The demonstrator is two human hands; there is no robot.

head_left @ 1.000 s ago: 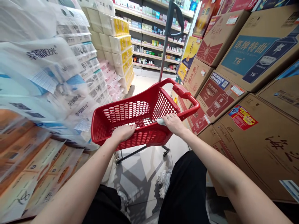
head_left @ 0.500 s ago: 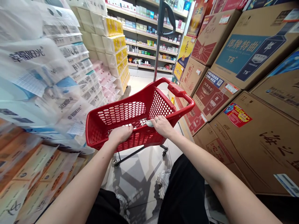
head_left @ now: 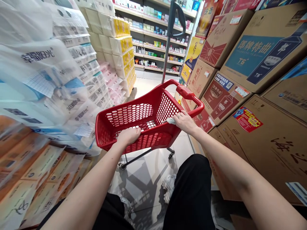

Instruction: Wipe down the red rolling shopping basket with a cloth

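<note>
A red plastic shopping basket cart (head_left: 148,140) with perforated walls stands before me, its metal frame on small wheels. My left hand (head_left: 129,135) is wrapped over the near rim, left of the middle; the fingertips are inside the basket and partly hidden. Further right on the same rim, by the handle end, my right hand (head_left: 185,123) is closed on a small pale cloth (head_left: 170,120) pressed against the rim. The red handle (head_left: 187,92) arches beyond that hand. Through its wall holes, the basket shows pale floor.
Wrapped paper packs (head_left: 48,70) are stacked on the left, with orange packs (head_left: 40,172) lower down. Cardboard cartons (head_left: 259,51) line the right. A grey pole with a loop grip (head_left: 177,19) rises behind the cart, before stocked shelves (head_left: 158,41).
My right hand with the cloth has slid right along the rim toward the handle end. My left hand keeps its hold. The whole view has shifted slightly.
</note>
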